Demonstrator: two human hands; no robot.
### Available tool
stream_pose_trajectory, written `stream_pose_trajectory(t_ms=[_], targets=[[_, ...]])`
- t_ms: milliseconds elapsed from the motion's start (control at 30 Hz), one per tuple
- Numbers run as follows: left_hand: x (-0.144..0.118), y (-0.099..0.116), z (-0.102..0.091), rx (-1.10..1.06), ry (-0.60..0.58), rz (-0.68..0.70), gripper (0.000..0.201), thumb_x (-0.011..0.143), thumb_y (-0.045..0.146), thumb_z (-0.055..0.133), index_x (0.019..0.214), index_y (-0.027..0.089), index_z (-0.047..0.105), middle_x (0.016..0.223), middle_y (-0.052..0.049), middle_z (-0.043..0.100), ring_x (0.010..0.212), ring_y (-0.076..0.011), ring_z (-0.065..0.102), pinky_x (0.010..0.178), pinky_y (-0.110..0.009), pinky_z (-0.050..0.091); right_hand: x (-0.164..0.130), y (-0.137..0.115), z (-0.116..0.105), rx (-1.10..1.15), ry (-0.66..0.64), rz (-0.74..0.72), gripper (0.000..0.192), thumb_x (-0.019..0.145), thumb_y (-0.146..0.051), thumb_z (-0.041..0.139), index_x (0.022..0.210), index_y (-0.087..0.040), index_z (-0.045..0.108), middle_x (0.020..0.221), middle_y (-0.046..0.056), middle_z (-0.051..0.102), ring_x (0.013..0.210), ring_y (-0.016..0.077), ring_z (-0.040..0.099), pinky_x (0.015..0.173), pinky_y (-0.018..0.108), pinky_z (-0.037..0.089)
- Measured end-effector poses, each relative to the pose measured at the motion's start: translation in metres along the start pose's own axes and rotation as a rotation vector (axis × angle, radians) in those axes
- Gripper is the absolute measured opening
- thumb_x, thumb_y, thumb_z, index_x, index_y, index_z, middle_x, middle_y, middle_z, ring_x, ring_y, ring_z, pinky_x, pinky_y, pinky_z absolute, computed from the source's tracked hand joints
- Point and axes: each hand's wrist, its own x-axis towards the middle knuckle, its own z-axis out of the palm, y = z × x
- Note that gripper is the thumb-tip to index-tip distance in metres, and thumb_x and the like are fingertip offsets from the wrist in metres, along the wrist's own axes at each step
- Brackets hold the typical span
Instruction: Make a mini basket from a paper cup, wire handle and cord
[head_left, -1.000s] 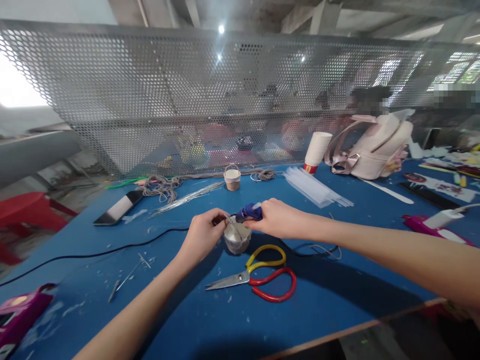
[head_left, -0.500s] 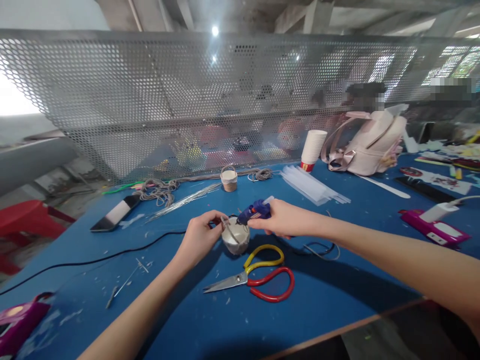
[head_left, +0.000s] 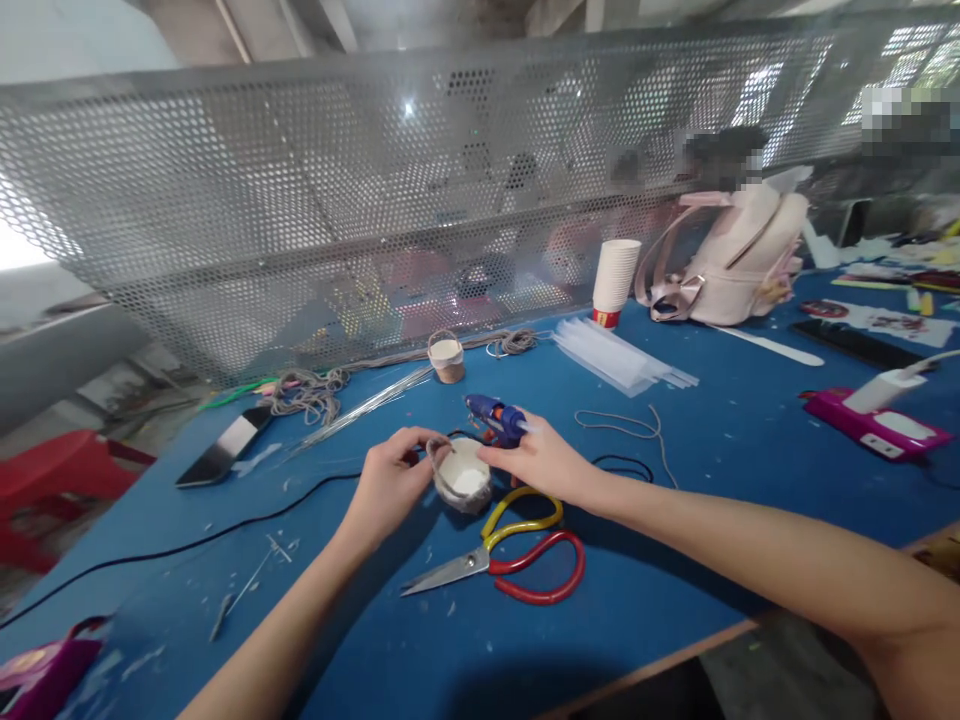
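Observation:
A small white cup (head_left: 466, 481) wrapped in grey cord stands on the blue table (head_left: 675, 570). My left hand (head_left: 388, 483) grips its left side and pinches the cord handle at the rim. My right hand (head_left: 541, 462) holds the cup's right side, thumb on the rim. A blue glue gun (head_left: 491, 415) stands on the table just behind my right fingers. Scissors (head_left: 517, 562) with yellow and red handles lie right in front of the cup.
A perforated metal screen (head_left: 300, 200) walls the table's far side. Near it are a finished little basket (head_left: 446, 358), cord bundles (head_left: 307, 392), clear glue sticks (head_left: 622, 360), stacked paper cups (head_left: 615, 282) and a pink backpack (head_left: 742, 260). A phone (head_left: 221, 450) and black cable (head_left: 187, 545) lie left.
My right hand has taken the glue gun away from the cup, stood it on the table and moved to the cup's side. The view shifted a little.

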Motion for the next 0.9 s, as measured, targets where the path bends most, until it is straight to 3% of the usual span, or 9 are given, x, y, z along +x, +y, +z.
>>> stream_pose_trajectory(t_ms=[133, 367, 900], targets=[[0.0, -0.001, 0.0, -0.014, 0.012, 0.042, 0.018, 0.074, 0.034, 0.058, 0.074, 0.019, 0.068, 0.073, -0.003, 0.068, 0.068, -0.0168, 0.057, 0.063, -0.028, 0.044, 0.007, 0.011, 0.01, 0.025, 0.028, -0.02, 0.014, 0.072, -0.025, 0.06, 0.08, -0.018, 0.051, 0.062, -0.004, 0.053, 0.046, 0.0093, 0.05, 0.045, 0.023, 0.042], [0.002, -0.003, -0.002, -0.004, 0.012, 0.104, 0.013, 0.072, 0.031, 0.061, 0.074, 0.02, 0.068, 0.074, -0.004, 0.068, 0.071, -0.0173, 0.058, 0.066, -0.028, 0.046, 0.01, 0.005, 0.011, 0.013, 0.026, -0.035, 0.006, 0.071, -0.021, 0.058, 0.074, -0.017, 0.053, 0.055, -0.006, 0.051, 0.046, 0.0096, 0.048, 0.048, 0.023, 0.039], [0.005, 0.0, -0.004, -0.028, -0.011, 0.21, 0.011, 0.076, 0.023, 0.058, 0.071, 0.019, 0.067, 0.072, -0.004, 0.066, 0.071, -0.0164, 0.058, 0.066, -0.027, 0.046, 0.016, 0.003, 0.016, -0.034, 0.047, -0.083, 0.007, 0.071, -0.018, 0.059, 0.076, -0.016, 0.055, 0.061, -0.003, 0.055, 0.055, 0.0112, 0.05, 0.054, 0.024, 0.041]])
